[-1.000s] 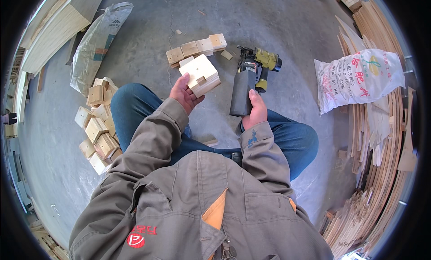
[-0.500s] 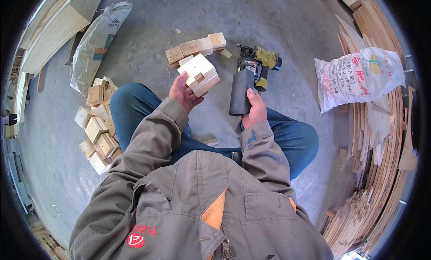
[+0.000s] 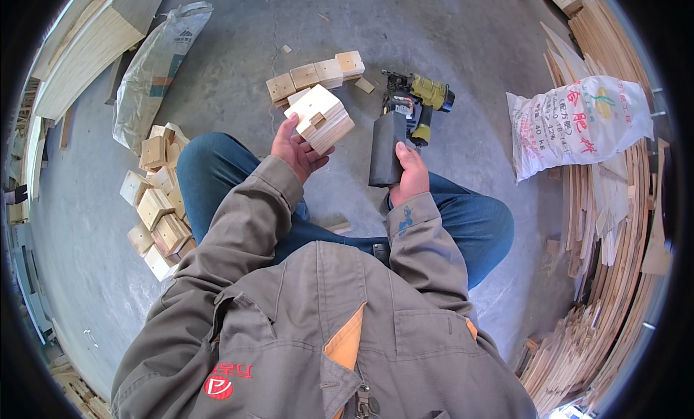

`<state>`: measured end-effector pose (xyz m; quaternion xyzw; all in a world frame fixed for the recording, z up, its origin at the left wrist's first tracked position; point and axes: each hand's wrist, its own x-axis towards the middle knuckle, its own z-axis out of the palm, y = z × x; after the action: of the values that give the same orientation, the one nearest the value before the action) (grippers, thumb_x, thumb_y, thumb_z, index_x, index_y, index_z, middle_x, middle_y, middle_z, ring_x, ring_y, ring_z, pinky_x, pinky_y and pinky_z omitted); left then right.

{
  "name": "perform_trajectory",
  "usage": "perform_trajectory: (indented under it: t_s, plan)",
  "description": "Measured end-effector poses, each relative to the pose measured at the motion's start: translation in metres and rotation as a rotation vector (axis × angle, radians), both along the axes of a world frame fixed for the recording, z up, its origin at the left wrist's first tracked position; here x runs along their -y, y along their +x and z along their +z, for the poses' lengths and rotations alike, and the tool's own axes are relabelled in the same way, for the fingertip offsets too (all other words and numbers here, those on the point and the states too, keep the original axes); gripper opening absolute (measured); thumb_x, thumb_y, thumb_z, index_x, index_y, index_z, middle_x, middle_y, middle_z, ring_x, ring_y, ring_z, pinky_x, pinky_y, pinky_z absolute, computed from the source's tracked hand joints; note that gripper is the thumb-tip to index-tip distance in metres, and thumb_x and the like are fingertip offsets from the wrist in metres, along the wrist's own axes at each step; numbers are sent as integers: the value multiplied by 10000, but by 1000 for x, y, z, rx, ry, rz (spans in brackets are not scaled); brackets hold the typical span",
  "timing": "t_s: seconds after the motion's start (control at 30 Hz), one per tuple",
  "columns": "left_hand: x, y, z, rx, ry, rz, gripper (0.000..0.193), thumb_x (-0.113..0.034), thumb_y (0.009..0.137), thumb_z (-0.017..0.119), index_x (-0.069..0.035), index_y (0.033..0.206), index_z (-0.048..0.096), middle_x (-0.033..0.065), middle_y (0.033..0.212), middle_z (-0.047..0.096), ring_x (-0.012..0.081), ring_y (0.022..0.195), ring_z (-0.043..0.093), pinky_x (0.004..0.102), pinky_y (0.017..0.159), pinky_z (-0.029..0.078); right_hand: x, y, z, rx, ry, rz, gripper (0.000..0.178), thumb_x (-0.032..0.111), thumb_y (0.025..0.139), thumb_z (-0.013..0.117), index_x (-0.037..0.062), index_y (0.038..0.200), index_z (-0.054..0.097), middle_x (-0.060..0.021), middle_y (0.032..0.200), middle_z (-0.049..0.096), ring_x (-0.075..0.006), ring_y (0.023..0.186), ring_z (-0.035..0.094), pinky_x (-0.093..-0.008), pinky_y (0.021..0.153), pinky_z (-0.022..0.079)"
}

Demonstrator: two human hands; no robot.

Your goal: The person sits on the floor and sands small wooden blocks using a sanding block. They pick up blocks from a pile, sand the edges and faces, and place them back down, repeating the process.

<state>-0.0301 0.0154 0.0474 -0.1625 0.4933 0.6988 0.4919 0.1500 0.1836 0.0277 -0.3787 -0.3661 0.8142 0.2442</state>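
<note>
Left hand (image 3: 295,150) gripping a wooden block assembly (image 3: 322,120) above the knee, fingers wrapped under it. Right hand (image 3: 410,174) clasped around a nail gun (image 3: 402,126) just beside. Mid-fastening, probably; next calls for bringing the nose squarely onto the block.

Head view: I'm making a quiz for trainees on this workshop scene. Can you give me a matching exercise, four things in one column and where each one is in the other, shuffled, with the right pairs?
Things
1. wooden block assembly
2. nail gun
3. white printed sack
4. pile of wooden blocks

Places
A. on the floor beside the person's left leg
B. gripped in the right hand
C. leaning against the stacked wood strips at right
D. held up in the left hand

Pairs: 1-D, 2-B, 3-C, 4-A
</note>
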Motion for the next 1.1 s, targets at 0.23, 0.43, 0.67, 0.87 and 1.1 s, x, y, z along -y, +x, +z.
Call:
perform_trajectory:
  t_s: [0.23, 0.43, 0.67, 0.87, 1.1]
  plan:
    - [1, -1, -1, 32, 23, 6, 853, -693, 948, 433, 27, 1398, 518, 156, 1195, 722, 262, 1029, 724, 382, 939, 539, 1, 0, 2, -11, -7, -15, 396, 212, 983, 683, -77, 1245, 614, -101, 1117, 683, -173, 983, 642, -313, 870, 520]
    - [1, 0, -1, 13, 28, 73, 845, -631, 934, 533, 55, 1421, 459, 188, 1256, 685, 290, 1091, 701, 390, 982, 509, 6, -4, -2, 40, 170, 26, 450, 161, 953, 729, -67, 1310, 580, -119, 1165, 680, -161, 1021, 635, -296, 896, 520]
    - [-6, 5, 1, 25, 62, 126, 832, -582, 893, 610, 63, 1397, 462, 187, 1246, 675, 305, 1083, 698, 413, 983, 500, 32, -15, 17, 90, 684, 232, 670, 199, 847, 835, -31, 1392, 521, -180, 1306, 612, -235, 1104, 631, -359, 966, 522]
    - [-11, 6, -9, 81, 100, 153, 850, -596, 874, 619, 55, 1398, 463, 165, 1218, 678, 300, 1070, 696, 411, 984, 480, 44, -16, 29, 329, 1449, 208, 812, 147, 714, 878, -7, 1414, 498, -201, 1293, 560, -353, 1216, 538, -436, 1053, 441]
    - [-9, 7, -2, 60, 88, 110, 878, -620, 863, 617, 61, 1395, 463, 157, 1245, 669, 299, 1103, 687, 418, 1006, 462, 28, -12, 26, 433, 1350, 62, 877, 147, 674, 889, 0, 1429, 468, -209, 1260, 553, -384, 1207, 502, -471, 1047, 419]
